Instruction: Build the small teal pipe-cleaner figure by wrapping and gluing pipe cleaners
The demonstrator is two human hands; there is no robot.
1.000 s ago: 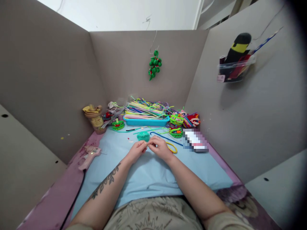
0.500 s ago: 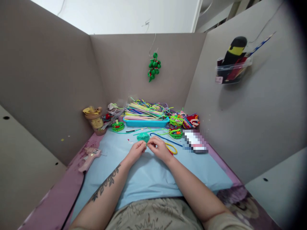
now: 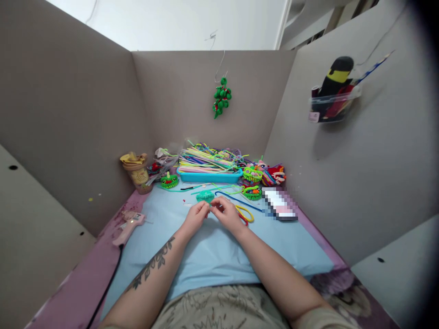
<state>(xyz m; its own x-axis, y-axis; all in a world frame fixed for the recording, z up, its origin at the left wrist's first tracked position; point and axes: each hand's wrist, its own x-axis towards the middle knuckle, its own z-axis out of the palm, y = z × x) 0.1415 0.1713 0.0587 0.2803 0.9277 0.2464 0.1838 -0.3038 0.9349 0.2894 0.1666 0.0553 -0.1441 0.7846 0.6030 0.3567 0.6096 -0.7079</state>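
Observation:
My left hand (image 3: 196,216) and my right hand (image 3: 227,214) meet fingertip to fingertip over the light blue sheet (image 3: 212,251), both pinched on something small between them that I cannot make out. Just beyond the fingertips lies a teal fuzzy pipe-cleaner piece (image 3: 205,196). A yellow pipe-cleaner loop (image 3: 246,211) and a red bit lie right of my right hand. A blue pipe cleaner (image 3: 240,202) runs past behind it.
A blue tray (image 3: 208,176) heaped with coloured pipe cleaners stands at the back. Green fuzzy figures (image 3: 169,181) sit beside it, a tan jar (image 3: 137,172) at the left, a pink glue gun (image 3: 129,222) on the purple edge. Grey partition walls enclose three sides; a green ornament (image 3: 222,95) hangs behind.
Both hands have stayed pinched together, shifting very slightly forward toward the teal piece. The camera tilted a little.

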